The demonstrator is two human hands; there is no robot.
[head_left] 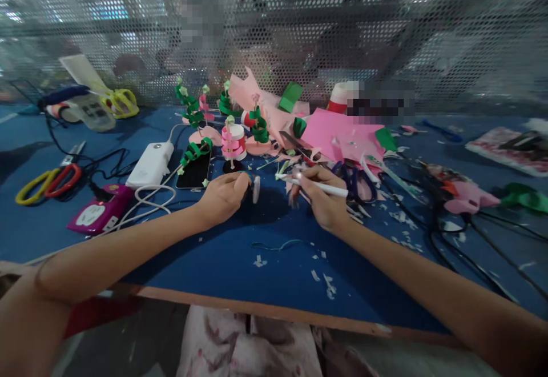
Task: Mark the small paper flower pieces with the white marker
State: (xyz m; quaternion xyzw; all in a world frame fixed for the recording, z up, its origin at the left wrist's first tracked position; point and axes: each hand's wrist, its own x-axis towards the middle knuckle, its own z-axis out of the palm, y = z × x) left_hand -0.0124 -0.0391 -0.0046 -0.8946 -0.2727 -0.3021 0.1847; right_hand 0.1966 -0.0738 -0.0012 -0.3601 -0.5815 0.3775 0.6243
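My left hand (223, 197) is closed above the blue table, its fingers curled round a small whitish disc-like piece (256, 189) that shows edge-on at the fingertips. My right hand (324, 199) pinches a white pen-like stick (323, 187), which points left, with a pale green paper bit (280, 176) near its tip. Behind my hands stand green paper spirals (259, 128) on sticks and a pink spiral (231, 144) in front of a red-and-white roll (238, 137). A dark phone (194, 168) lies beyond my left hand.
Red-and-yellow scissors (63, 181), a purple socket box (100, 210) and a white power bank (151, 164) lie left. Pink paper (338, 134) and blue-handled scissors (357, 183) lie behind my right hand. Black cables (436, 234) and paper scraps are at right. Perforated metal mesh (274, 28) rises behind.
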